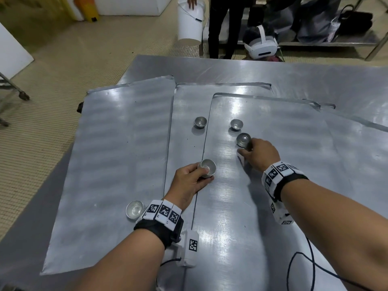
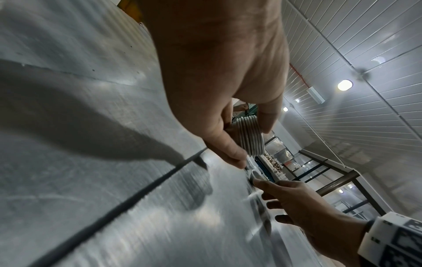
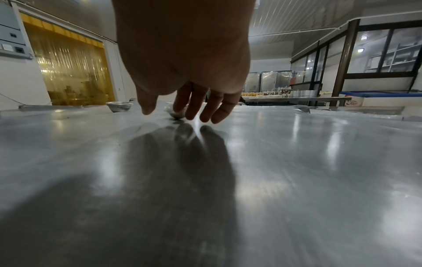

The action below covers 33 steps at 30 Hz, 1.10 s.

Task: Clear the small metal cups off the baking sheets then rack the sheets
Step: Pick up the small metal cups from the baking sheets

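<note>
Several flat baking sheets overlap on the steel table: a left sheet (image 1: 115,154), a middle one (image 1: 189,97) and a top right one (image 1: 273,164). My left hand (image 1: 204,174) grips a stack of nested small metal cups (image 1: 207,168) (image 2: 250,137) just above the sheets. My right hand (image 1: 245,147) (image 3: 163,113) reaches with nearly straight fingers to a tipped cup (image 1: 243,139) (image 3: 172,111); its fingertips touch the cup and the thumb stays apart. Loose cups stand at the middle sheet (image 1: 200,122), the top sheet (image 1: 236,124) and the left sheet (image 1: 135,210).
A person (image 1: 224,24) stands beyond the table's far edge holding a white bucket (image 1: 190,19). A person wearing a white headset (image 1: 261,46) crouches there too. A black cable (image 1: 302,265) trails from my right wrist over the sheet. A trolley wheel (image 1: 23,95) is on the floor at left.
</note>
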### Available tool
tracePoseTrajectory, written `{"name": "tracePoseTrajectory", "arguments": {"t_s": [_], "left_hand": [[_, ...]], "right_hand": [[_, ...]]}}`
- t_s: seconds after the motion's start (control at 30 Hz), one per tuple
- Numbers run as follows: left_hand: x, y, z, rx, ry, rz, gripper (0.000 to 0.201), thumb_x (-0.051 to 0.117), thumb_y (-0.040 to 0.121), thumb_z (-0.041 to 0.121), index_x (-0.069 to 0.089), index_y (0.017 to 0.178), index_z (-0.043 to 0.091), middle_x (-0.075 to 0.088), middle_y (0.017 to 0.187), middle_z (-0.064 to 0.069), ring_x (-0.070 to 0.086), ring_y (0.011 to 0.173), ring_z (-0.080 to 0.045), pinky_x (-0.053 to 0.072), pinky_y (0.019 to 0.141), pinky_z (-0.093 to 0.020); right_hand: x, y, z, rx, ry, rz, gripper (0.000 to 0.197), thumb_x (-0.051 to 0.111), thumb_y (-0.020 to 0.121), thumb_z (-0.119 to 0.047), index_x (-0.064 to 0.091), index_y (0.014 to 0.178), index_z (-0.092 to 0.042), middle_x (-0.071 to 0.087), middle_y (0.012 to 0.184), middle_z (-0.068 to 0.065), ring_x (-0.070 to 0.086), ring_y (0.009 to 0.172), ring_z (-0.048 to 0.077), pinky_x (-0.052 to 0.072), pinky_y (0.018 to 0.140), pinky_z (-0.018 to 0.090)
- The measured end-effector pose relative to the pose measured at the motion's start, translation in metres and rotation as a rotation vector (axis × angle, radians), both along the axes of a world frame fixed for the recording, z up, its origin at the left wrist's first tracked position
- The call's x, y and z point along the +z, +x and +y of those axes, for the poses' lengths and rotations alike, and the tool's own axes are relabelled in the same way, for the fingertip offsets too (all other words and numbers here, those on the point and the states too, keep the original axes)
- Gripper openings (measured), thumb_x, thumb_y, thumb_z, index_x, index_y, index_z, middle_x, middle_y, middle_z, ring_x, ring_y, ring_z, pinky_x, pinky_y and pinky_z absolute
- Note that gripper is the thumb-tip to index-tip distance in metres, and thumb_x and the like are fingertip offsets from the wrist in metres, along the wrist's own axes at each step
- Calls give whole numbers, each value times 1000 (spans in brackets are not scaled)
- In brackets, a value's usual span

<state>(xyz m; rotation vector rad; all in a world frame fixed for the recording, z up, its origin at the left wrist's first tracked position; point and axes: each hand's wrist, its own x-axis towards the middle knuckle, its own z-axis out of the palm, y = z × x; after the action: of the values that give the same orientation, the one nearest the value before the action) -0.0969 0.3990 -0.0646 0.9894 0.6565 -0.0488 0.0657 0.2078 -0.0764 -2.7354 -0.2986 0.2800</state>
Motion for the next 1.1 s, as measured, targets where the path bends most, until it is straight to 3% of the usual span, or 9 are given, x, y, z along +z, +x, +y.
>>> {"name": "tracePoseTrajectory", "arguments": {"t_s": [0.07,0.23,0.4,0.57,0.73,0.9,1.0,1.1], "left_hand": [[2,-2,0,-7,8,1,15,68,91,-1,73,105,-3,75,103,-20,74,99,-30,60,91,-36],[3,-5,3,-5,26,6,18,68,91,0,72,109,-2,74,107,-22,74,99,-32,58,96,-40],[0,-2,9,9,23,2,20,68,91,0,72,110,-3,75,105,-21,75,97,-31,57,97,-40],[-5,2,13,21,22,11,20,68,91,-1,71,111,-4,74,105,-21,74,99,-31,59,92,-37],[-7,6,8,10,26,16,19,68,91,-2,72,109,-4,73,110,-24,73,102,-32,58,95,-39],[-7,4,6,-12,27,7,18,69,90,-2,73,108,-2,74,112,-22,73,103,-31,57,96,-39],[-7,3,4,-16,25,5,18,69,90,-1,74,107,-1,74,112,-22,74,103,-31,57,97,-40],[-4,1,1,-16,27,6,17,69,90,-1,74,106,-2,74,110,-23,74,100,-30,58,96,-39]], "right_hand": [[4,-1,-1,-29,21,4,31,69,85,-48,61,93,-18,68,93,6,62,85,26,51,73,36],[4,5,2,-68,119,-20,58,76,79,-44,47,123,-17,52,123,9,60,101,32,48,81,37],[-2,24,7,-47,84,-3,58,70,84,-42,45,134,-26,45,137,11,55,114,36,50,92,45],[-9,32,7,16,-18,5,42,59,92,-39,55,132,-27,62,124,11,55,112,36,51,91,46],[-13,32,3,4,12,-6,30,59,94,-39,66,120,-27,46,144,10,48,126,35,47,100,47],[-13,26,2,34,53,-32,17,58,93,-34,71,97,-23,62,111,4,57,103,28,50,84,40],[-9,16,3,-34,85,-13,24,64,89,-31,65,108,-18,67,108,7,60,99,30,51,79,39],[-10,0,4,-85,132,14,53,70,86,-34,53,133,-15,67,117,12,59,110,36,49,86,41]]}}
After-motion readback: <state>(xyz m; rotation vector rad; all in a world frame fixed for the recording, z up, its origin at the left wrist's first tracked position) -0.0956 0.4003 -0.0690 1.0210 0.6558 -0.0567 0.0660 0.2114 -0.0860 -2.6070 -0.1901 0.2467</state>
